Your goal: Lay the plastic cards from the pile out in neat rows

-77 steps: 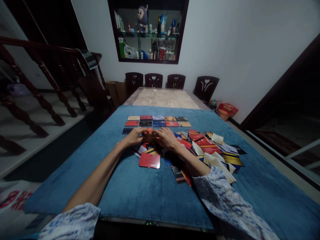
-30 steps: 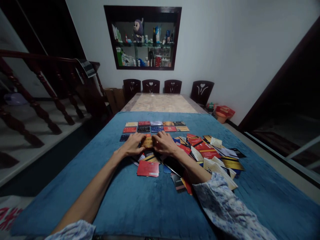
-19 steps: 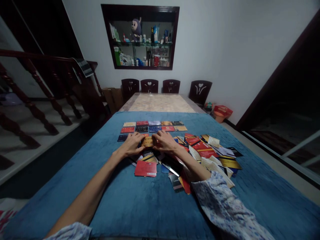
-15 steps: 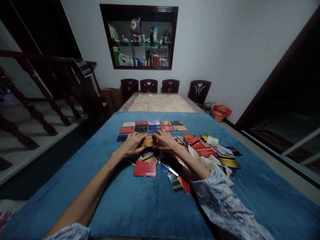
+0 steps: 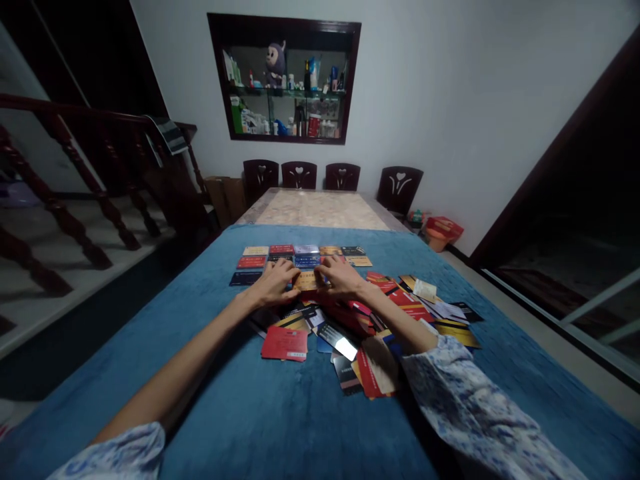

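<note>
Head view: left hand [image 5: 276,283] and right hand [image 5: 343,277] grip gold card [image 5: 306,281] at opposite ends; right forearm [image 5: 397,319] across loose card pile [image 5: 413,307], could scatter it if lowered.

A card [image 5: 307,281] sits between the left fingers [image 5: 283,266] and the right fingers [image 5: 334,264]. Rows of cards [image 5: 306,251] lie just beyond them on the cloth [image 5: 260,413] covering the table [image 5: 317,208]; loose cards [image 5: 409,304] spread nearer and rightward; chairs [image 5: 299,179] stand far beyond.
</note>
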Motion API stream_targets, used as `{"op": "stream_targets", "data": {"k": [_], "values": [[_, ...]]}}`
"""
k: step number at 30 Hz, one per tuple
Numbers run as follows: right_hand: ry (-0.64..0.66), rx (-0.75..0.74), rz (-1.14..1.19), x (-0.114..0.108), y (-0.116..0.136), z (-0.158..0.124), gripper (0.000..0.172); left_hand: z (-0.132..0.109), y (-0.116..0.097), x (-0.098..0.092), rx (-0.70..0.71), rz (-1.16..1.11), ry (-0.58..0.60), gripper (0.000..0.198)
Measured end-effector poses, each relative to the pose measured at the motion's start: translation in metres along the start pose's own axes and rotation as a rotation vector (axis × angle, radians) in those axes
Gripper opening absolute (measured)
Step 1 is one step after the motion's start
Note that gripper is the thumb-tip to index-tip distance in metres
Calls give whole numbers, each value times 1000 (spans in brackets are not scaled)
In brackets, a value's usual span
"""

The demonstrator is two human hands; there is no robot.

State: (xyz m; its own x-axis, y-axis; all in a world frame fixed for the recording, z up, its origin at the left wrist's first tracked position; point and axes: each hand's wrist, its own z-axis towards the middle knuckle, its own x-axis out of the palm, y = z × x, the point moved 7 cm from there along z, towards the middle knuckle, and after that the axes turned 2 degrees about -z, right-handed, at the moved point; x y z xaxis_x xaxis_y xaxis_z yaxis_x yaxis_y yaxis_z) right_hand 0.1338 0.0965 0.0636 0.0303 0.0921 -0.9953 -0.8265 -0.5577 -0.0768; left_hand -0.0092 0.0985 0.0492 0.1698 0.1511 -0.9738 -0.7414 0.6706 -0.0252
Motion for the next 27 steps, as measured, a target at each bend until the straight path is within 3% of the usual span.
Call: {"op": "stream_targets", "data": {"k": [18, 27], "values": [[32, 32, -30, -3, -70, 11, 23, 77, -8, 5, -9, -1, 86, 34], [59, 106, -59, 1, -100, 34, 28, 117, 2, 12, -82, 20, 140, 30]]}}
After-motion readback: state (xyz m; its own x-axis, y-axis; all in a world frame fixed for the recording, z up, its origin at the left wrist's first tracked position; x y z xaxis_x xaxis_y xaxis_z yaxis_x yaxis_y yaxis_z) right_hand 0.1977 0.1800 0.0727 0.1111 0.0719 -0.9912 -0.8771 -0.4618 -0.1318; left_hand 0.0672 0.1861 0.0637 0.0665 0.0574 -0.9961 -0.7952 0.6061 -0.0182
